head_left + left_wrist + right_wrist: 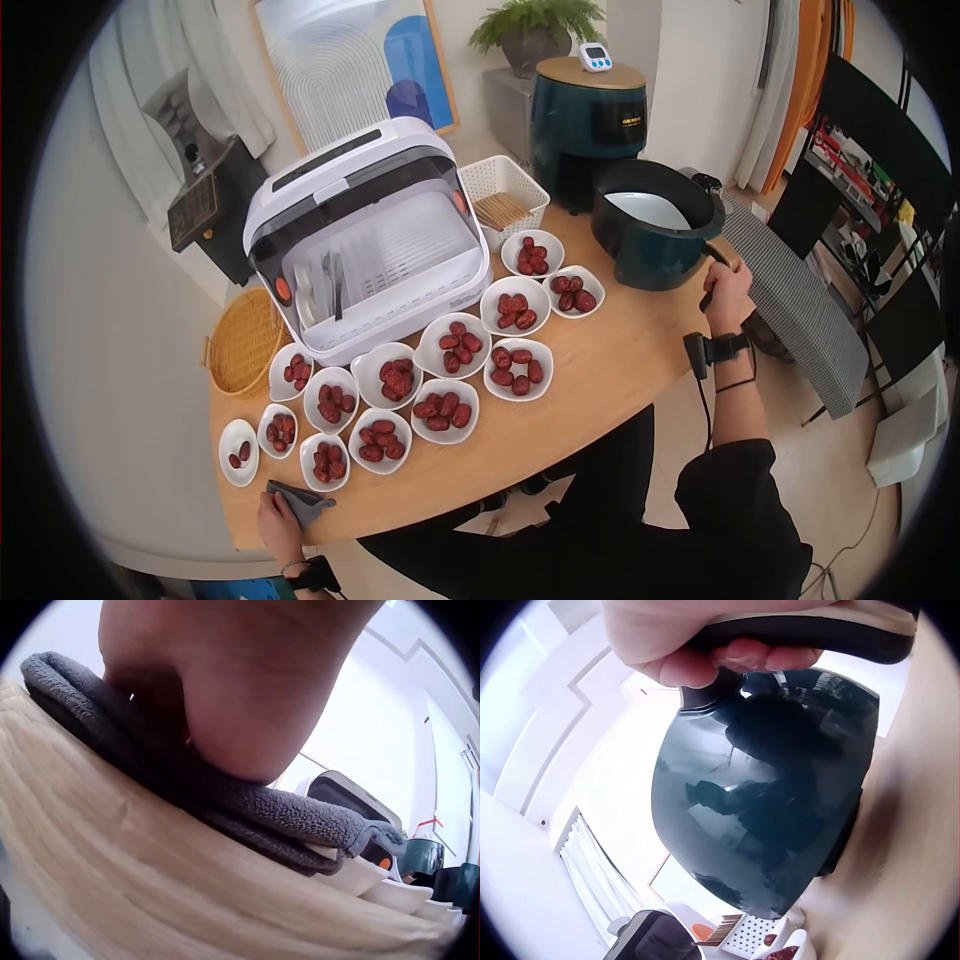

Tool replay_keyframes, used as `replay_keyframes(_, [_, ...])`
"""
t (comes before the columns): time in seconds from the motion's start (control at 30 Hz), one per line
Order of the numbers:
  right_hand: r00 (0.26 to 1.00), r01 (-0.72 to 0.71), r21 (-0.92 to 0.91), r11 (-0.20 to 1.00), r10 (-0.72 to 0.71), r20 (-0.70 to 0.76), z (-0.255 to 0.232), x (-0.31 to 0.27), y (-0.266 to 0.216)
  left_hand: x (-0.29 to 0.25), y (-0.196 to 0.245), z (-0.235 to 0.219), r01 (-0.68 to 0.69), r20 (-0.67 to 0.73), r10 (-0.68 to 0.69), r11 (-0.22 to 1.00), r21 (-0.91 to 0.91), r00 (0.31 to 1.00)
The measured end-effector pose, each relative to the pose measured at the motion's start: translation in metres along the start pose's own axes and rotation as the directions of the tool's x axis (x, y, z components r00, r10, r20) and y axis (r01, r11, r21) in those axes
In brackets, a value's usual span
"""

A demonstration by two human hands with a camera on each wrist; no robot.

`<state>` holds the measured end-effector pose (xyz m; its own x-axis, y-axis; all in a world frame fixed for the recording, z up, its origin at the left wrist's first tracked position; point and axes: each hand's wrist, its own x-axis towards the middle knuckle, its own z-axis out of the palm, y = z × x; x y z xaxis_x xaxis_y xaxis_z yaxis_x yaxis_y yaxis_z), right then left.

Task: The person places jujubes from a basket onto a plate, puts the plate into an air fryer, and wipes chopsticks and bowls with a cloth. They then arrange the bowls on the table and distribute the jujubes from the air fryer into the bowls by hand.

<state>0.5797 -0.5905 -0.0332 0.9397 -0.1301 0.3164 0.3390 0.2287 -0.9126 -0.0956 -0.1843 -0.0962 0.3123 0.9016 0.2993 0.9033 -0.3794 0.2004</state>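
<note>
My right hand [728,290] grips the handle [802,637] of a dark green air fryer basket [655,262], its fingers wrapped round it. The basket stands on the table at the right, in front of the air fryer body [585,125]; a pale inside shows through its open top. At the table's near left edge, my left hand [280,527] holds a folded grey cloth [300,503] against the tabletop. In the left wrist view the cloth [292,814] lies under the palm and thumb, the fingertips hidden. A small white dish [238,468] with two red dates is just beyond.
Several white bowls [445,425] of red dates fill the table's left and middle. Behind them stand a white dish box [380,250] with a clear lid, a wicker basket [245,345] and a white plastic basket [530,180]. A timer [595,57] sits on the air fryer.
</note>
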Motion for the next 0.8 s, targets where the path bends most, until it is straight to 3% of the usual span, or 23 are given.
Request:
replay_keyframes(0.2, [1.000, -0.005, -0.073, 0.997, 0.005, -0.001, 0.031, 0.018, 0.013, -0.004, -0.007, 0.008, 0.045, -0.046, -0.045, 0.999, -0.004, 0.998])
replay_keyframes(0.4, [1.000, -0.006, -0.031, 1.000, 0.006, -0.015, 0.056, 0.044, 0.030, -0.002, -0.009, 0.017, 0.061, -0.069, -0.060, 0.998, 0.009, 0.996])
replay_keyframes(0.67, [1.000, -0.011, -0.046, 0.999, 0.012, 0.023, 0.107, 0.080, 0.063, -0.013, -0.002, 0.028, 0.072, -0.270, -0.089, 0.995, -0.074, 0.959])
replay_keyframes(0.8, [0.999, -0.005, -0.067, 0.998, 0.009, 0.052, 0.126, 0.096, 0.072, -0.016, 0.000, 0.027, 0.093, -0.274, -0.114, 0.992, -0.088, 0.955])
